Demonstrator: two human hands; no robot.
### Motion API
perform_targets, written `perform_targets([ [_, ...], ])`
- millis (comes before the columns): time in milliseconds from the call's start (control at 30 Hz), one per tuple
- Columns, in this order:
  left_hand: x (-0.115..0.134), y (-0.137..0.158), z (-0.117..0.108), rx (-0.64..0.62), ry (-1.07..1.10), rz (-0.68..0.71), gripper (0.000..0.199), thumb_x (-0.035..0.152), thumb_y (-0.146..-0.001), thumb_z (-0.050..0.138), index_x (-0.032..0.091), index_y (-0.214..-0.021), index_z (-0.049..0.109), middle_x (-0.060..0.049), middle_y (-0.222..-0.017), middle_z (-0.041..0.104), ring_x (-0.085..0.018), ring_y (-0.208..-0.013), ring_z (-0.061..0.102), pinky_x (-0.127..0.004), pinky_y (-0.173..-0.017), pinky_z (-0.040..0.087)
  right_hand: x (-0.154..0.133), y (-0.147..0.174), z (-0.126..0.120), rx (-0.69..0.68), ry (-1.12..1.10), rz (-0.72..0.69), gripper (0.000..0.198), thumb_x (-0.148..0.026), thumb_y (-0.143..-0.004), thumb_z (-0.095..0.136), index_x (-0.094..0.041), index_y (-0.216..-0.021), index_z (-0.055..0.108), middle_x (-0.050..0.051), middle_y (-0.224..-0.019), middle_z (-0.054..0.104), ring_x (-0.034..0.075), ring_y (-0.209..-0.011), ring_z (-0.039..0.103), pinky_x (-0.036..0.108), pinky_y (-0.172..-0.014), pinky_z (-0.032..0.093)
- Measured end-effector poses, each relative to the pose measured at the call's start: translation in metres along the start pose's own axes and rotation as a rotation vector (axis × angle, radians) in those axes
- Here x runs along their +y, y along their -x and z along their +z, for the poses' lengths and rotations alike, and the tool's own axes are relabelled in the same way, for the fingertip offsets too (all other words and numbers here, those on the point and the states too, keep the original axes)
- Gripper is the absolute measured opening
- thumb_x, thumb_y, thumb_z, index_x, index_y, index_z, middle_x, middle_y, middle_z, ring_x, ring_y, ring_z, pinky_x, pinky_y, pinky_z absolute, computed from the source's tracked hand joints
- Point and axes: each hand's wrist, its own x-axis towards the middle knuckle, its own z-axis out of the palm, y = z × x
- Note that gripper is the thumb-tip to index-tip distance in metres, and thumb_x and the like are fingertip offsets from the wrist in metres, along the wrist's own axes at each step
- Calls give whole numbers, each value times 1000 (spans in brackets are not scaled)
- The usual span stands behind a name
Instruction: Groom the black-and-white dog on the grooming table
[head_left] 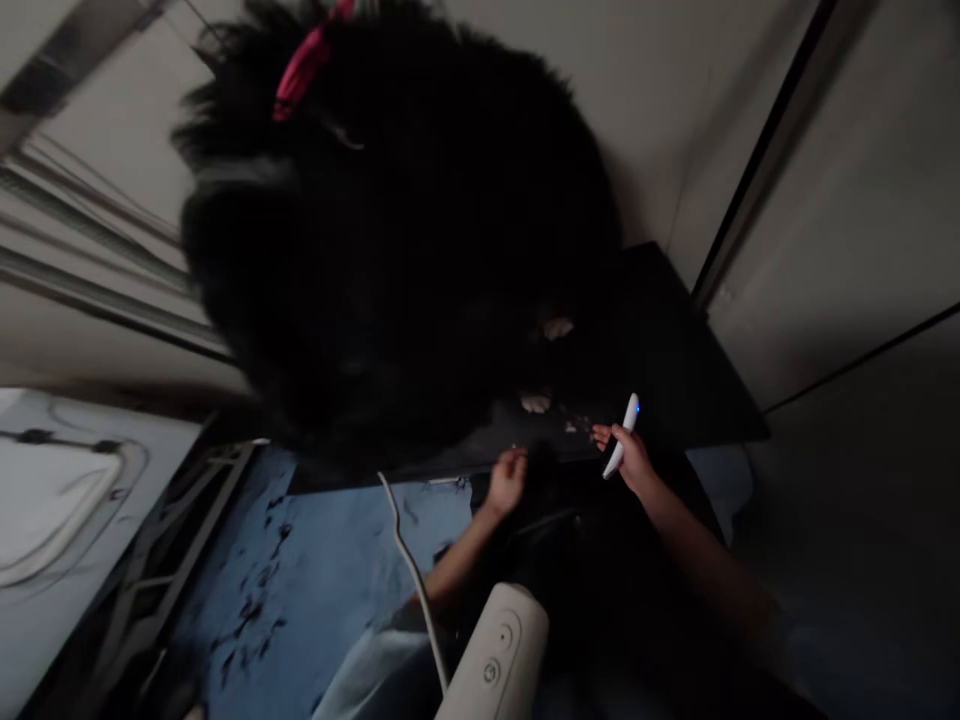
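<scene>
A large black furry animal (420,220), apparently a dog, is on a black table (675,350), a pink band (301,72) on its fur. Two pale patches, which look like paws (535,402), show at its near side. My right hand (630,455) is closed around a slim white handheld device (621,437) with a small blue light, its dark end pointing down. My left hand (508,482) is at the table's near edge below the paws, fingers curled; what they hold, if anything, is too small to tell. Pale bits (576,425) lie between the hands.
Dark hair clippings (255,605) litter the blue floor (315,560). A white appliance with buttons (499,650) rises in the foreground, beside a white cord (409,560). At left are a white unit (60,490) and a metal frame (176,530). Pale walls (825,250) stand behind.
</scene>
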Motion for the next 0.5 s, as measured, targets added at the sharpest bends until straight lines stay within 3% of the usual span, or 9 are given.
perform_targets([
  [100,7,-36,49,-129,-146,260,30,47,-90,63,21,-100,73,-12,-114,69,-28,-113,62,-50,-106,45,-19,-22,-24,149,21,6,46,-51,-53,76,-19,-84,67,7,-91,75,25,-94,71,28,-73,54],
  [167,23,-89,71,-84,-232,421,35,45,-95,52,20,-113,69,-15,-125,66,-28,-121,59,-50,-109,43,-28,-31,-38,200,46,16,47,-48,-51,76,-19,-87,66,5,-83,74,26,-91,73,28,-70,53],
  [200,33,-122,78,-23,-266,436,36,43,-96,50,18,-115,68,-16,-126,65,-28,-123,58,-49,-110,42,-30,-34,-43,216,60,30,47,-48,-51,76,-19,-87,65,5,-78,74,26,-86,73,28,-67,53],
  [267,52,-192,87,75,-391,355,39,39,-96,48,14,-119,67,-18,-127,64,-29,-125,57,-47,-112,40,-30,-40,-50,242,92,66,47,-48,-51,75,-18,-85,65,5,-68,72,27,-75,73,29,-60,51],
  [333,65,-257,95,53,-613,208,43,39,-94,51,11,-124,66,-20,-132,63,-31,-131,52,-44,-114,37,-25,-47,-54,270,127,103,45,-48,-49,75,-17,-80,65,6,-64,71,26,-66,71,30,-55,49],
  [433,67,-327,116,-179,-927,-12,51,53,-92,54,14,-121,70,-18,-130,66,-33,-132,52,-41,-110,38,-14,-58,-57,309,197,147,44,-51,-50,73,-16,-74,65,8,-64,72,25,-61,68,31,-54,48],
  [500,62,-357,137,-313,-1004,-93,60,64,-91,50,13,-111,75,-20,-118,71,-35,-126,58,-41,-105,41,-9,-64,-59,327,265,143,43,-54,-52,70,-17,-73,65,8,-66,73,26,-63,69,32,-57,49],
])
